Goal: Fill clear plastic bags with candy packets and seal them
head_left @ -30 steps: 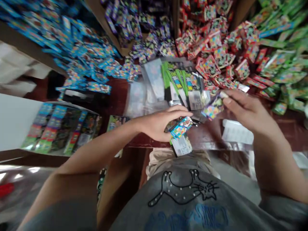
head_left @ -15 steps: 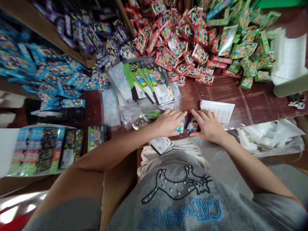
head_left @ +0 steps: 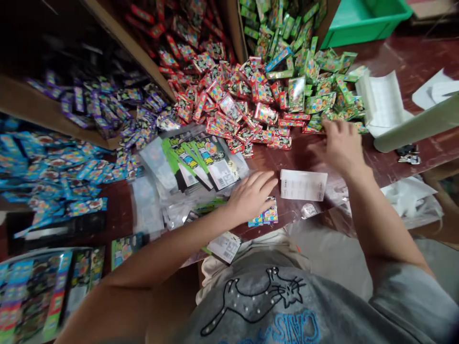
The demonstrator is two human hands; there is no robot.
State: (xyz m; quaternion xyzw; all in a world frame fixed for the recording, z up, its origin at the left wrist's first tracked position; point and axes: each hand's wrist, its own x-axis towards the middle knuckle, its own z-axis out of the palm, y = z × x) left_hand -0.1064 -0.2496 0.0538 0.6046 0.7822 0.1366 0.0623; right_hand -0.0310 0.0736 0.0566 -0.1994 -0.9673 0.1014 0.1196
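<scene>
Over the last half second the right hand (head_left: 342,145) has left the front edge of the tabletop (head_left: 267,160) and gone out to the near side of the heap of green packets (head_left: 319,81), while the purple packet (head_left: 271,213) has come up beside the blue packet (head_left: 255,221). From where I stand, that right arm is stretched forward, palm down, fingers bent and blurred; I cannot tell whether they have closed on anything. As for the left hand (head_left: 251,197), it lies palm down near the front edge, fingers straight and close together, partly covering the two packets; whether it clamps them I cannot tell.

Cardboard boxes (head_left: 127,45) line the far edge, with packets in and before them: from left to right, blue packets (head_left: 68,165), purple packets (head_left: 96,102), red packets (head_left: 222,91), then the green. A green tray (head_left: 358,36) sits toward the far right corner. Left of the middle, black-and-green cards (head_left: 201,160) lie fanned over clear bags (head_left: 145,203).

Between the hands, a white label sheet (head_left: 303,185) lies flat. Paper scraps (head_left: 409,198) in clear plastic hang below the front edge at the right.
</scene>
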